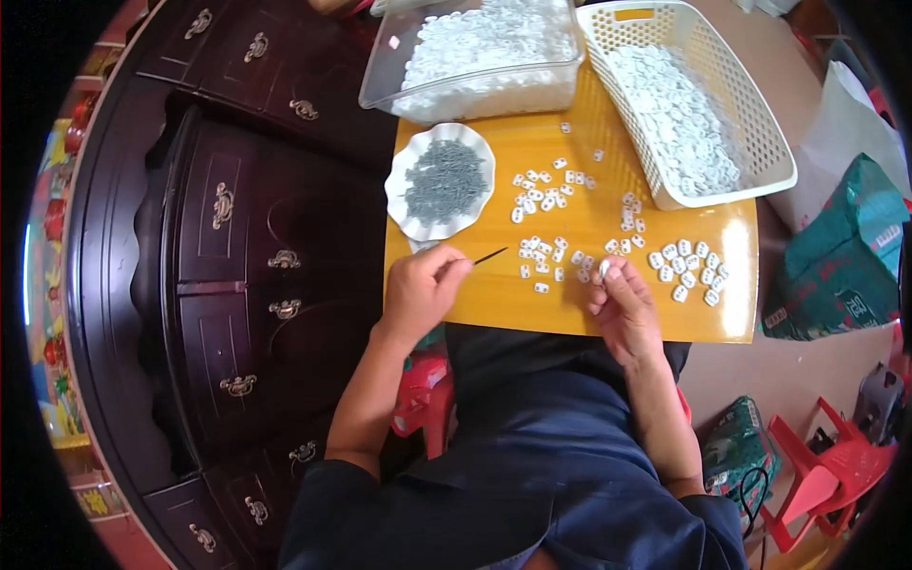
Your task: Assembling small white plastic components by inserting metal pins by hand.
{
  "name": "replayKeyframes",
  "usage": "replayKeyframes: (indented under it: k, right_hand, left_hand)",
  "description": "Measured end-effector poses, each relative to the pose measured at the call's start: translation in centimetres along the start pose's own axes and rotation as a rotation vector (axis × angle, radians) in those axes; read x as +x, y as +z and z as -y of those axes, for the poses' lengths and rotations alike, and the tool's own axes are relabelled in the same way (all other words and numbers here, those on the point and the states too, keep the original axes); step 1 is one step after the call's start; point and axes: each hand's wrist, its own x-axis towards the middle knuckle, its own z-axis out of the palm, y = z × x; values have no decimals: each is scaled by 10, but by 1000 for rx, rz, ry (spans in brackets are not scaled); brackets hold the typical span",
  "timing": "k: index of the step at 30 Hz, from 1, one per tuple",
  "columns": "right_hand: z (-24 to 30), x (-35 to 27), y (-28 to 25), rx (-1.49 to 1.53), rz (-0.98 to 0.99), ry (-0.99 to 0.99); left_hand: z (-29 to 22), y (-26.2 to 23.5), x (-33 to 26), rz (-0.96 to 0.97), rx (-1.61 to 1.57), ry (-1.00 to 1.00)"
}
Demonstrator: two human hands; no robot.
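Observation:
My left hand [419, 293] pinches a thin dark pointed stick [491, 256], its tip aimed right over the yellow table [494, 302]. Between thumb and fingers of my right hand [625, 306] is a small white plastic piece [604, 270], partly covered by the fingertips. Several small white pieces with dark holes [541, 253] lie loosely between the hands. To the right of my right hand rests a group of larger, rounded white pieces [686, 266]. Beyond my left hand stands a white scalloped plate [395, 186] heaped with small grey screw-like parts [445, 182].
A clear plastic bin [475, 106] full of white pieces stands at the far side. Beside it, a cream perforated basket [765, 123] holds more. Dark wooden drawers [242, 218] line the left. Right of the table are a green bag [841, 256] and a red plastic stool [826, 475].

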Motion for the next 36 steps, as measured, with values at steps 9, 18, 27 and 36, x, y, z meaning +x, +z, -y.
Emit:
replayKeyframes:
  k: [9,18,27,36]
  right_hand:
    - [0,3,1,-23,18,32]
    - [1,3,1,-65,10,9]
    - [-12,-1,5,-199,-13,5]
    - [-19,-5,8,-308,14,-60]
  left_hand:
    - [87,-26,-14,119,170,-389]
    - [63,-29,-16,-100,156,-201]
    - [-45,55,-23,17,-197,275]
    - [-55,92,-11,-162,-109,395]
